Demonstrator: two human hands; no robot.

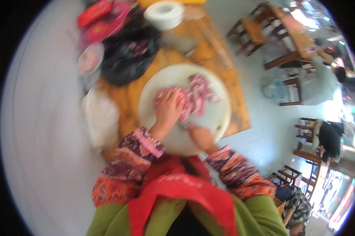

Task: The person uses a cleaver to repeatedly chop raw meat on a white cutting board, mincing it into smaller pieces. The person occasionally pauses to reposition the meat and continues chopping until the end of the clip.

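Raw red meat lies in strips and a larger lump on a round white cutting board. My left hand is spread over the lump at the left, fingers curled on it and holding it down. Close by, at the lump's lower edge, my right hand is closed in a fist. A short grey blade, apparently a knife, shows in front of that fist; blur and the fist hide its handle. Patterned sleeves cover both forearms.
The board stands on a wooden table. A black plastic bag, a bowl of pale pink food, a clear plastic bag and a white roll surround it. White wall runs left; stools and seated people are right.
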